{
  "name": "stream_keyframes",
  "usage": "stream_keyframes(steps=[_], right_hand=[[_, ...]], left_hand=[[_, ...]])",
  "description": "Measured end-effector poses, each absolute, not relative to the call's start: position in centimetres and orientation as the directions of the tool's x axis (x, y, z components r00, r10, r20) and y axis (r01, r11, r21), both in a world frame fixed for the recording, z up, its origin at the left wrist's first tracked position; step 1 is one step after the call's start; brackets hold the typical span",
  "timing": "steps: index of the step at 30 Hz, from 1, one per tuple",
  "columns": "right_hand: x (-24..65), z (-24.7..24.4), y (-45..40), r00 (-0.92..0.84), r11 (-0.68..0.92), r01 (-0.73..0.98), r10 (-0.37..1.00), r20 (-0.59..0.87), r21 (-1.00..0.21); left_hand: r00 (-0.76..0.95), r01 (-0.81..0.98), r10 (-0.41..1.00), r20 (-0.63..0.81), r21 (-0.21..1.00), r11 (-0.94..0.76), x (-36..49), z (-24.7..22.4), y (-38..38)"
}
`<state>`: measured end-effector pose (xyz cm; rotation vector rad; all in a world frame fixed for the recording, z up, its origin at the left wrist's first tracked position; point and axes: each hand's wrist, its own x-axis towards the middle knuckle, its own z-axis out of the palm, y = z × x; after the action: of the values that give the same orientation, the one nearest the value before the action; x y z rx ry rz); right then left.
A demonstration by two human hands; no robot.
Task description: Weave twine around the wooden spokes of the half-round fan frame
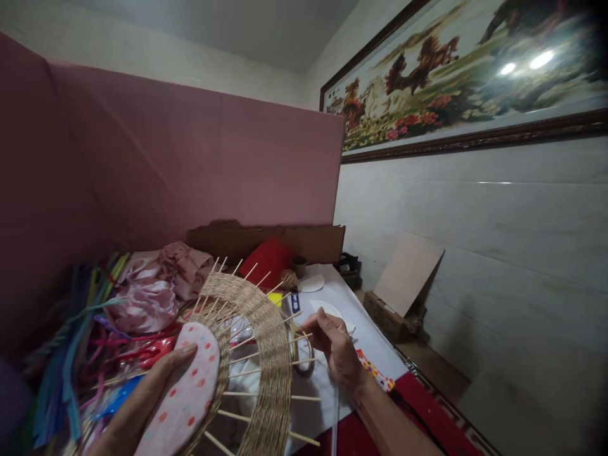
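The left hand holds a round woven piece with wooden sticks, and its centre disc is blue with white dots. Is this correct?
Not quite. In the head view the left hand does hold the round woven piece with wooden sticks, but its centre disc is pink with red and orange dots, not blue with white ones.

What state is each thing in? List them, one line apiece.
Woven twine disc: tilted up, partly woven, stick ends bare.
Polka-dot centre: pressed under the left hand.
Right hand: pinching at the stick tips.
Tape roll: standing on edge.
Cardboard box: flap open.
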<state>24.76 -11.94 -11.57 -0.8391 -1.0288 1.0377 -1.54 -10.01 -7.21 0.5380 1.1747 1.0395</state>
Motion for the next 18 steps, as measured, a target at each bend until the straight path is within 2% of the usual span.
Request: stream_keyframes(steps=[2, 4, 7, 9, 14, 18], right_hand=[[24.8, -11.5, -12.1, 0.194, 0.356, -0.187, 0.927, 0.321, -0.915], [24.8, -11.3, -12.4, 0.214, 0.44, -0.015, 0.878, 0.427, -0.898], [24.5, -10.8, -13.0, 0.203, 0.541, 0.248, 0.782, 0.589, -0.804], [24.3, -10.7, -13.3, 0.188, 0.573, 0.35, 0.732, 0.655, -0.741], [24.3, -10.8, -13.2, 0.223, 0.572, 0.425, 0.685, 0.694, -0.701], [24.2, -11.0, -13.3, 0.141, 0.606, 0.435, 0.685, 0.714, -0.667]], left_hand=[[0.029, -0.354, 0.885, -0.464, 0.824, 0.443, -1.7, -7.2, -9.9], [0.03, -0.344, 0.891, -0.452, 0.832, 0.434, -1.8, -7.2, -9.7], [0.02, -0.336, 0.894, -0.448, 0.839, 0.428, -2.0, -7.2, -9.6], [0.016, -0.314, 0.896, -0.444, 0.848, 0.426, -2.1, -7.2, -9.7], [0.027, -0.293, 0.909, -0.415, 0.866, 0.404, -2.1, -7.5, -9.6], [0.004, -0.248, 0.915, -0.404, 0.886, 0.392, -2.2, -7.7, -9.5]])
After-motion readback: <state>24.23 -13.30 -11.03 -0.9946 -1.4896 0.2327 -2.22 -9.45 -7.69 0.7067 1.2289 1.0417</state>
